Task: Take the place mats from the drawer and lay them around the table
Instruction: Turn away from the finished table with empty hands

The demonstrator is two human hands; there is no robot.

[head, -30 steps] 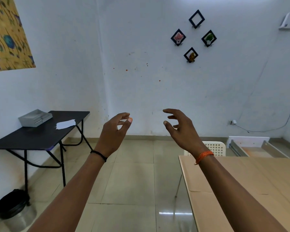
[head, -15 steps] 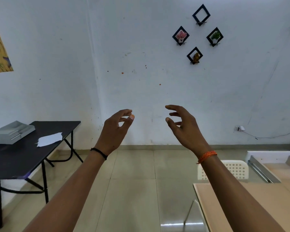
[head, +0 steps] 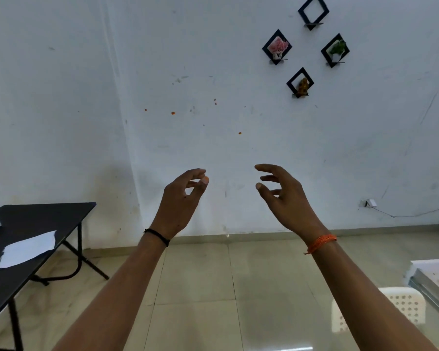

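Observation:
Both my arms are raised in front of a white wall. My left hand (head: 180, 201), with a black band on the wrist, hangs in the air with loosely curled fingers and holds nothing. My right hand (head: 284, 198), with an orange thread on the wrist, is level with it, fingers relaxed and spread, also holding nothing. A white drawer unit (head: 431, 272) with a metal rail shows at the lower right edge. No place mats are in view, and the wooden table is out of the frame.
A black folding table (head: 43, 219) stands at the left with a white sheet of paper (head: 28, 249) on it. A white perforated plastic chair (head: 406, 307) sits at the lower right. Several small diamond wall shelves (head: 300, 82) hang high on the wall. Tiled floor lies between.
The view has swung up and to the right: the black table slid left, the wooden table dropped out of the frame. Both hands stay raised in the same relaxed pose.

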